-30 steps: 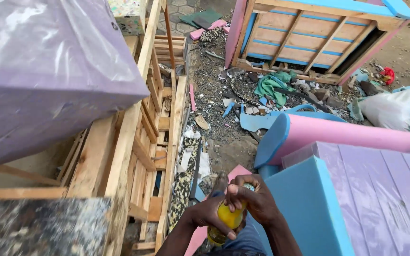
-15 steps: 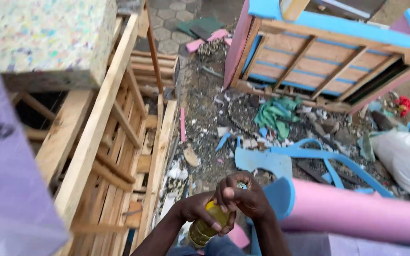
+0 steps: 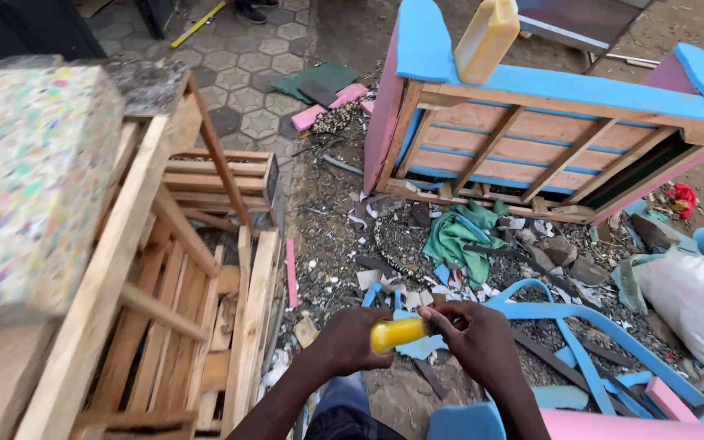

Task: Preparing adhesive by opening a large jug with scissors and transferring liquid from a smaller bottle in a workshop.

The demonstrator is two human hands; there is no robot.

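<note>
My left hand [image 3: 350,341] grips a small yellow bottle [image 3: 398,333], held sideways in front of me. My right hand [image 3: 473,338] is closed over the bottle's right end, where its cap or tip is hidden by my fingers. Both hands hover low in the head view, above dirt ground strewn with blue foam strips [image 3: 568,319] and scraps.
A bare wooden sofa frame [image 3: 165,310] lies at left, with a speckled foam block [image 3: 30,175] on it. Ahead stands a foam-edged wooden frame [image 3: 547,138] with a yellow jerrycan [image 3: 486,37] on top. Green cloth [image 3: 458,240] and a white sack [image 3: 694,301] lie on the ground. Pink foam [image 3: 613,425] is at bottom right.
The bottle has tipped from upright to sideways between my hands. My view has lifted, so the purple foam at left and the pink roll have slid out of sight.
</note>
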